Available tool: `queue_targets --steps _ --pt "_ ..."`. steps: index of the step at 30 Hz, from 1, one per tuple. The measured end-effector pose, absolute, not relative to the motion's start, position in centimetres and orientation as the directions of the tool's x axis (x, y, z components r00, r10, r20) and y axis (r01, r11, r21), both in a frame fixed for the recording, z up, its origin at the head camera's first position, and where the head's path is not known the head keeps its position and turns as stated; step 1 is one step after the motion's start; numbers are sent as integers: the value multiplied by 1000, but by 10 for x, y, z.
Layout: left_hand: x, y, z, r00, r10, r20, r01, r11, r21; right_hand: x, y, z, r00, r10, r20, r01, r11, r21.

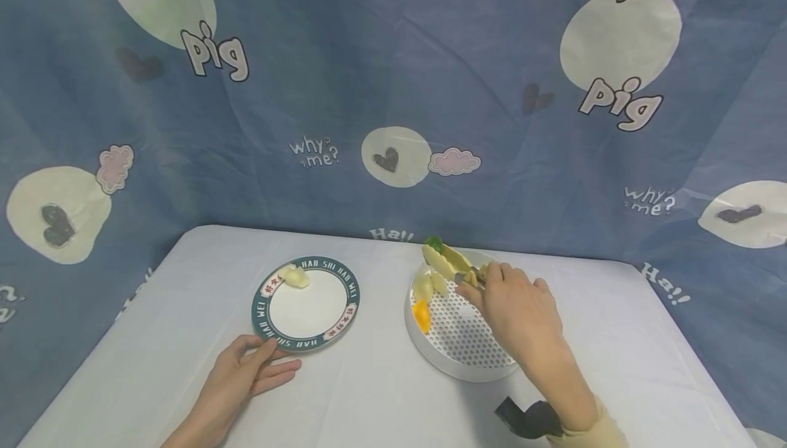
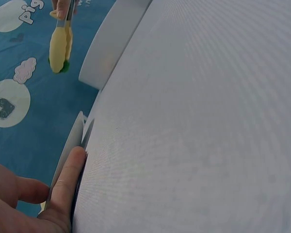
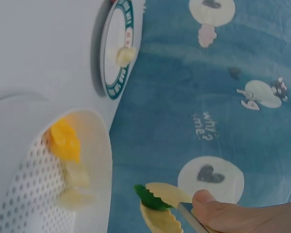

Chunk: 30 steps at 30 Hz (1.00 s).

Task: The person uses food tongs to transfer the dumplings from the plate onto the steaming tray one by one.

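My right hand (image 1: 519,308) grips yellow-tipped tongs (image 1: 444,261) above the far side of a white perforated steamer basket (image 1: 467,370). Between the tong tips a green piece (image 3: 153,198) is pinched, dark and leaf-like. Inside the basket, along its left wall, lie an orange-yellow piece (image 1: 421,316) and pale yellowish pieces (image 1: 424,287). With the thumb on top of the rim and fingers beneath, my left hand (image 1: 236,380) holds the near edge of a white plate (image 1: 307,308) with a green lettered border. One pale piece (image 1: 295,276) sits near the plate's far left rim.
A white cloth covers the table (image 1: 369,400). Behind its far edge hangs a blue printed curtain (image 1: 344,93). The basket's raised wall (image 3: 104,160) stands to the right of the plate, with a stretch of tablecloth between them. A dark strap (image 1: 529,418) hangs by the right wrist.
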State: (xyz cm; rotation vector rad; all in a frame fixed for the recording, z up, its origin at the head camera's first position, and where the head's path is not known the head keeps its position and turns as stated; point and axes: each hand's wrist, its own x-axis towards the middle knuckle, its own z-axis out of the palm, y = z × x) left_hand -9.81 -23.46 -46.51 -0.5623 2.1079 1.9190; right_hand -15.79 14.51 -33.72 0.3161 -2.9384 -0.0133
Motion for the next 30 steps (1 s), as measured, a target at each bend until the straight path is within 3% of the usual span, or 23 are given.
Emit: queue_targets --steps 30 --pt "-98 -234 -465 -899 -116 -422 -431 62 900 -158 174 -339 -970 -148 193 -153 988 -14"
